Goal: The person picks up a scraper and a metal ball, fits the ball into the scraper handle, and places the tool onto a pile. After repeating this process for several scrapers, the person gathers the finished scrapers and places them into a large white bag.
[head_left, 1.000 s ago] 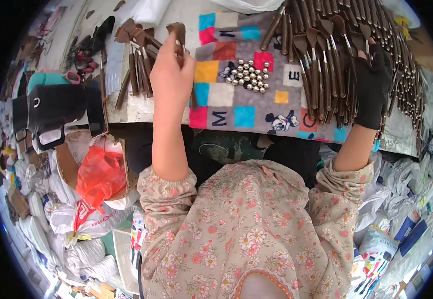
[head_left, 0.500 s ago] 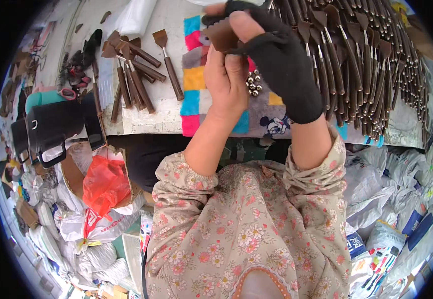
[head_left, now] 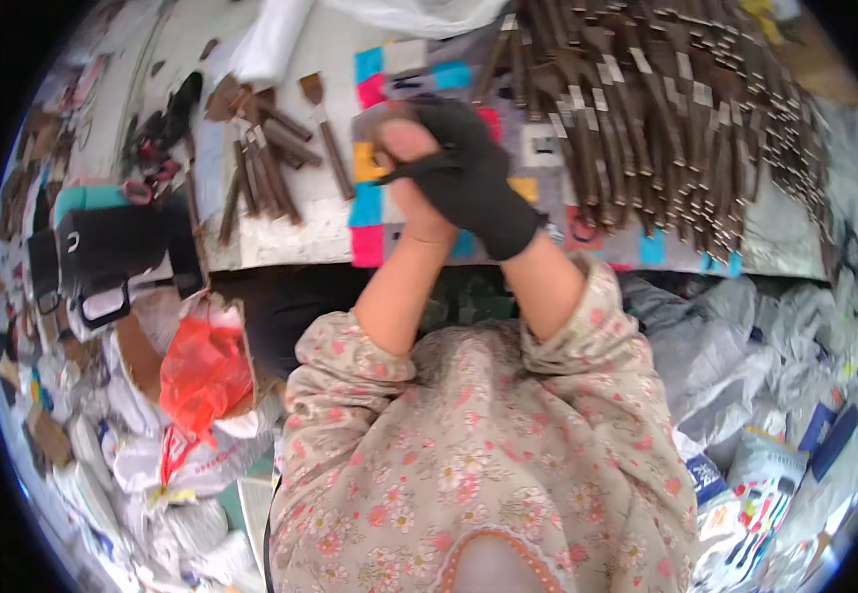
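Observation:
My right hand, in a black fingerless glove, is wrapped over the bare fingers of my left hand. Both are closed together above a colourful checked cloth and blurred by motion. Whatever lies between them is hidden; I cannot make it out. To their left, a single brown flat-headed brush lies on the table. Further left is a loose pile of similar brushes with brown handles. A large heap of brown-handled brushes with silver ferrules covers the right of the cloth.
White plastic sheeting lies at the back. At the left table edge sits a black case-like object near a teal item. Below are a red plastic bag in a carton and, on the right, many pale plastic bags.
My right hand has come down and left, closing over my left hand. The brown flat toothed piece seen in my hands before is now hidden. The view has shifted slightly.

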